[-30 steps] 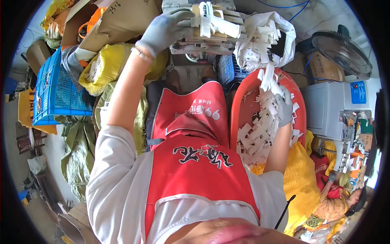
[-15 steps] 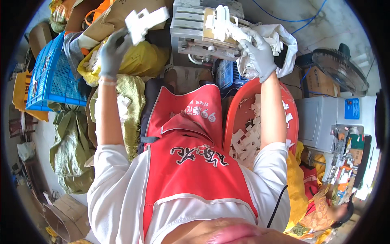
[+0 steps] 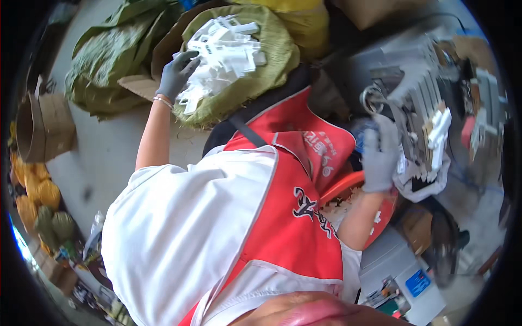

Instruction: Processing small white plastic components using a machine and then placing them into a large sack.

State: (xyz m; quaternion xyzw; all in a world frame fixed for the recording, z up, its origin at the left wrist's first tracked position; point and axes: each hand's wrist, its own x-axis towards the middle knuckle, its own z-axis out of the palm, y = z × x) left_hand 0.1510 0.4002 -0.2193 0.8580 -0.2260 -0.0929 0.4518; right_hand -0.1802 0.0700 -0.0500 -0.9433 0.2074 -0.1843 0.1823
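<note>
My left hand (image 3: 178, 75), in a grey glove with dark fingertips, reaches the left edge of an open woven sack (image 3: 277, 51). The sack is heaped with white plastic parts (image 3: 225, 49). Thumb and fingers stand apart beside the heap, with no part plainly gripped. My right hand (image 3: 379, 155), also gloved, is smeared by motion in front of a metal machine (image 3: 408, 70), near its round metal ring (image 3: 372, 99). What its fingers do cannot be made out. A white part (image 3: 439, 133) sits on the machine's fixture, apart from that hand.
A red tub (image 3: 383, 220) of white pieces stands below my right forearm. A white bag (image 3: 443, 182) hangs by the machine. Behind the sack lies a yellow bag (image 3: 304, 24); a green sack (image 3: 109, 60) and a cardboard box (image 3: 54, 122) are at the left.
The view has swung left. My left hand has gone from holding a white part in the air to the sack, with that part let go. My right hand has left the fixture.
</note>
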